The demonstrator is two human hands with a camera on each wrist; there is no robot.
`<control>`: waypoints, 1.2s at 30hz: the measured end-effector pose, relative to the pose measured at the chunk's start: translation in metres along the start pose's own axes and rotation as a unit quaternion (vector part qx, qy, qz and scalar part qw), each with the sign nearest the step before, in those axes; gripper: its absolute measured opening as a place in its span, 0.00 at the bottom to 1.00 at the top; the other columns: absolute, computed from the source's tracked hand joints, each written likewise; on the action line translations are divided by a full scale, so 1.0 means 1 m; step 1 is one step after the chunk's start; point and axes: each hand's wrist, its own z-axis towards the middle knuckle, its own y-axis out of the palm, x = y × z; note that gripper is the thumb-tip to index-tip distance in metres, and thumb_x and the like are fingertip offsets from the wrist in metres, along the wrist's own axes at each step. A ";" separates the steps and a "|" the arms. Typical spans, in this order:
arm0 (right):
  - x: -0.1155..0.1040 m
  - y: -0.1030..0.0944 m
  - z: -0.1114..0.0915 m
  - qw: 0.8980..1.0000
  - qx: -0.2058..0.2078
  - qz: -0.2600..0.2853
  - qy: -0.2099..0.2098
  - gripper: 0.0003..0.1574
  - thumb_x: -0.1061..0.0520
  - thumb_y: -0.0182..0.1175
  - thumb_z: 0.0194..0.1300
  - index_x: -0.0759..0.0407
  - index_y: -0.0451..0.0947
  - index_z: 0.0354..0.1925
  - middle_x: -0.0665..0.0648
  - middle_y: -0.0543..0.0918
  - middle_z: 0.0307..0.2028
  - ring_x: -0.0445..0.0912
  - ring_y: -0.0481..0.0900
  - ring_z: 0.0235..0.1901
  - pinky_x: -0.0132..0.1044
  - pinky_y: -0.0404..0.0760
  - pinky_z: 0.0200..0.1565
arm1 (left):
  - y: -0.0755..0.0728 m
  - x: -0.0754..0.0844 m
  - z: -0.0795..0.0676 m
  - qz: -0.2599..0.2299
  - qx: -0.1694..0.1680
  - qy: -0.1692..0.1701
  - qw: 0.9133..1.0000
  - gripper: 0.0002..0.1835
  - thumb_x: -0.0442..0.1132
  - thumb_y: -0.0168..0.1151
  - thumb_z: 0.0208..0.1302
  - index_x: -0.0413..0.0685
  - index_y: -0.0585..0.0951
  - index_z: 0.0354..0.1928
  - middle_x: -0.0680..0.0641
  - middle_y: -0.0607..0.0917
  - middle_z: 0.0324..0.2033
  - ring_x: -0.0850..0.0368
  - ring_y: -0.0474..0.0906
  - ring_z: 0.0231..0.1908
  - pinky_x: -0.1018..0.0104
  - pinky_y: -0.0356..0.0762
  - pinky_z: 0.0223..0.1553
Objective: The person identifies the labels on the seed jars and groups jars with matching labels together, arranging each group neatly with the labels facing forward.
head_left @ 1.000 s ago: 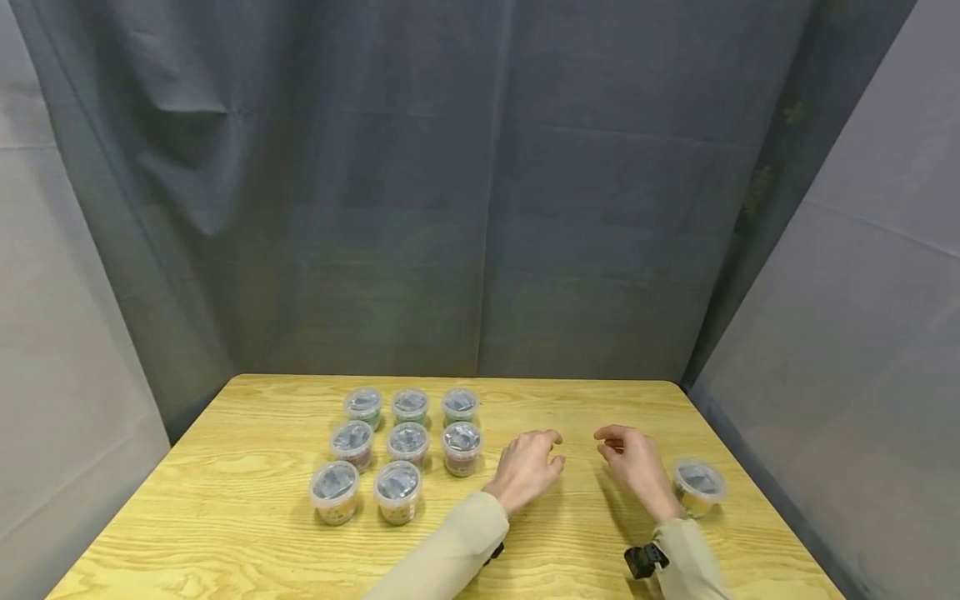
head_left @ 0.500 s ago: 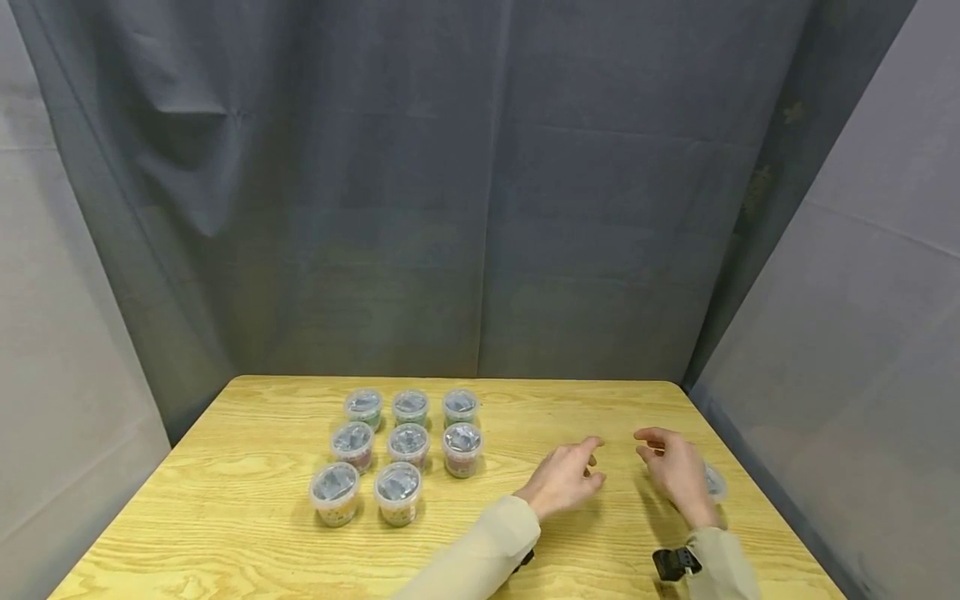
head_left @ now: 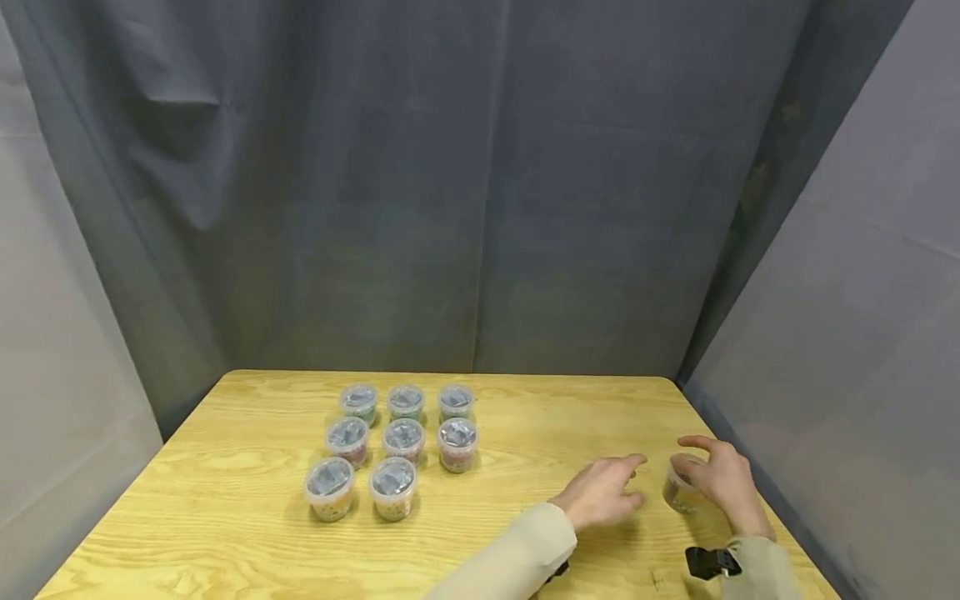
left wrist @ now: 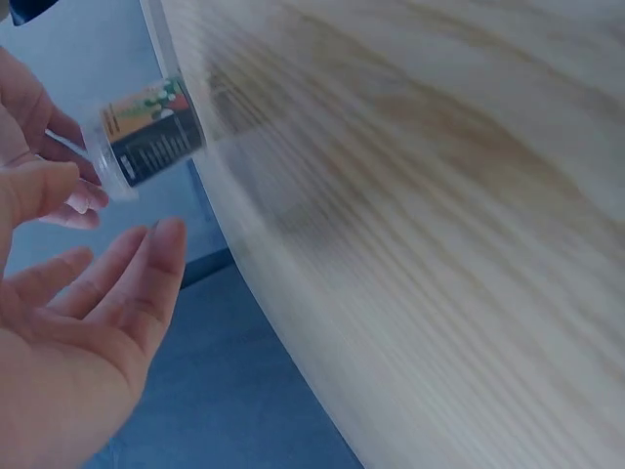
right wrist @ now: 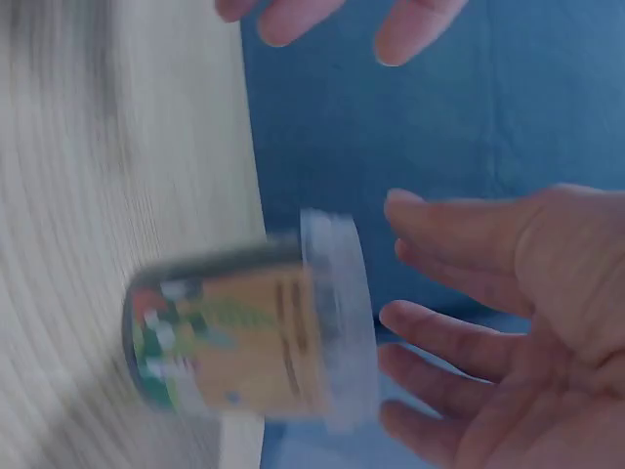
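Observation:
A small clear plastic tub [head_left: 678, 494] with a pale lid stands near the table's right edge. Over its lid hovers my right hand [head_left: 722, 479], thumb and fingers spread and loosely bent. In the right wrist view the fingertips lie right by the rim of the lid [right wrist: 342, 322], and the label shows orange and green. My left hand [head_left: 602, 492] is in the air left of the tub, palm facing it, fingers loosely extended and holding nothing. The left wrist view shows the label's dark panel [left wrist: 156, 147].
Several similar lidded tubs stand in rows on the left half of the wooden table [head_left: 225, 517]: green ones [head_left: 406, 403] at the back, reddish ones [head_left: 457, 450] in the middle, yellow ones [head_left: 392, 492] in front. A dark curtain [head_left: 450, 208] hangs behind.
Both hands have moved to the right across the table. My right hand has come over the tub on the right, and the left has followed toward it. The tubs in rows stay put.

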 end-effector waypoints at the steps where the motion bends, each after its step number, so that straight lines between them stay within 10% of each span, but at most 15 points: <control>1: 0.003 -0.004 0.000 1.000 -0.016 -0.002 0.002 0.37 0.46 0.59 0.69 0.72 0.68 0.64 0.64 0.81 0.23 0.56 0.75 0.19 0.44 0.76 0.22 | 0.000 0.003 0.002 0.006 -0.006 0.002 1.000 0.28 0.49 0.59 0.70 0.61 0.67 0.70 0.58 0.80 0.58 0.67 0.78 0.54 0.75 0.79 0.48; 6: 0.018 -0.015 0.001 0.997 -0.078 -0.019 0.015 0.51 0.36 0.62 0.65 0.74 0.62 0.67 0.81 0.66 0.62 0.77 0.67 0.58 0.55 0.80 0.44 | 0.006 0.013 0.011 0.028 -0.033 0.010 0.999 0.31 0.50 0.59 0.69 0.62 0.65 0.72 0.60 0.73 0.65 0.66 0.72 0.63 0.72 0.73 0.60; 20: 0.027 -0.009 0.000 0.991 -0.128 0.038 0.030 0.56 0.42 0.70 0.58 0.70 0.59 0.70 0.81 0.58 0.67 0.76 0.62 0.63 0.53 0.81 0.47 | 0.020 0.029 0.021 0.020 -0.113 -0.023 0.993 0.37 0.52 0.58 0.69 0.72 0.53 0.75 0.58 0.59 0.73 0.63 0.67 0.67 0.67 0.77 0.57; 36: 0.025 0.005 0.004 0.988 -0.124 0.089 -0.008 0.53 0.43 0.72 0.56 0.67 0.62 0.69 0.73 0.70 0.64 0.64 0.77 0.55 0.45 0.83 0.42 | 0.013 0.006 0.007 -0.022 -0.069 -0.006 0.997 0.38 0.53 0.60 0.67 0.65 0.56 0.76 0.56 0.60 0.73 0.61 0.62 0.70 0.68 0.69 0.65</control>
